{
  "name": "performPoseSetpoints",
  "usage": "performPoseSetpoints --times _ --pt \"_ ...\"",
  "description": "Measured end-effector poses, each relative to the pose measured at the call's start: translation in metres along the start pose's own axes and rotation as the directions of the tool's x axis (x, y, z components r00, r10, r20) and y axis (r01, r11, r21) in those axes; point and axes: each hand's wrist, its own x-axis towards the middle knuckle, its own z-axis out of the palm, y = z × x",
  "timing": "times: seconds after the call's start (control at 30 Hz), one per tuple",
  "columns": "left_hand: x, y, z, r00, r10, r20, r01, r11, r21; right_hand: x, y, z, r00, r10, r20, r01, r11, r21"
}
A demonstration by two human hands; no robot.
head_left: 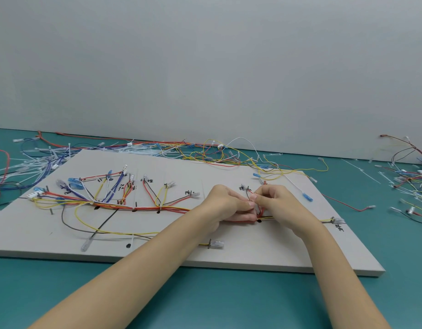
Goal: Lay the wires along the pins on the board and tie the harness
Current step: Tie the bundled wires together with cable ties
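A grey harness board [264, 255] lies on the green table. A bundle of red, orange, yellow and brown wires [143, 207] runs left to right along its pins, with branches fanning up to clear and blue connectors. My left hand [225, 205] and my right hand [274, 203] meet over the right part of the bundle. Both pinch the red wires [261, 211] near a black mark on the board, fingertips close together. What lies between the fingertips is partly hidden. A yellow wire [326, 220] continues right to a clear connector.
Loose wires and white cable ties [138, 148] are heaped along the wall behind the board. More wires and ties [409, 179] lie at the right. Blue and red wires [5, 172] sprawl at the left. A clear connector [216, 244] sits near the board's front edge.
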Motion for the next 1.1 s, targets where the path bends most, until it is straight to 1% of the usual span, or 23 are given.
performPoseSetpoints --times 0.33,0.47,0.67,0.83,0.9,0.93,0.97,1.0,1.07,1.1 --pt "0.001 0.0005 0.0007 1.0 0.001 -0.003 -0.001 0.999 0.044 0.0007 0.0026 -0.0016 1.0 0.002 0.002 -0.002 0.999 0.036" --pt "-0.0002 0.0016 0.0007 1.0 -0.008 0.007 0.008 0.998 0.056 -0.0002 0.0023 -0.0042 1.0 0.003 -0.021 -0.003 1.0 0.026" --pt "-0.0036 0.0024 0.0031 1.0 -0.006 -0.009 0.007 0.996 0.088 -0.0031 -0.0027 -0.0044 0.999 -0.007 -0.044 0.009 0.998 0.058" --pt "-0.0056 0.0019 0.0062 0.999 0.002 -0.032 0.001 0.996 0.093 -0.0051 -0.0042 -0.0062 0.996 -0.011 -0.085 0.017 0.997 0.072" --pt "-0.0052 0.0021 0.0066 0.999 0.008 -0.034 -0.004 0.995 0.097 -0.0035 -0.0037 -0.0046 0.99 -0.007 -0.139 0.02 0.995 0.093" --pt "-0.0054 0.0022 0.0067 0.999 0.009 -0.037 -0.006 0.995 0.099 -0.0024 -0.0027 -0.0045 0.981 -0.009 -0.193 0.025 0.996 0.083" --pt "-0.0055 0.0022 0.0074 0.999 0.008 -0.041 -0.004 0.995 0.1 -0.0012 -0.0012 -0.005 0.969 -0.018 -0.246 0.027 0.999 0.032" --pt "-0.0059 0.0022 0.008 0.999 0.007 -0.046 -0.003 0.995 0.102 -0.0004 0.0 -0.0057 0.961 -0.03 -0.275 0.015 0.998 -0.058" --pt "-0.0064 0.0024 0.009 0.998 0.013 -0.059 -0.006 0.993 0.114 -0.0001 0.001 -0.0066 0.968 -0.025 -0.248 -0.035 0.972 -0.232" --pt "-0.0062 0.0023 0.0091 0.998 0.019 -0.067 -0.011 0.993 0.119 -0.0006 0.0008 -0.0065 0.976 -0.004 -0.217 -0.055 0.963 -0.264"
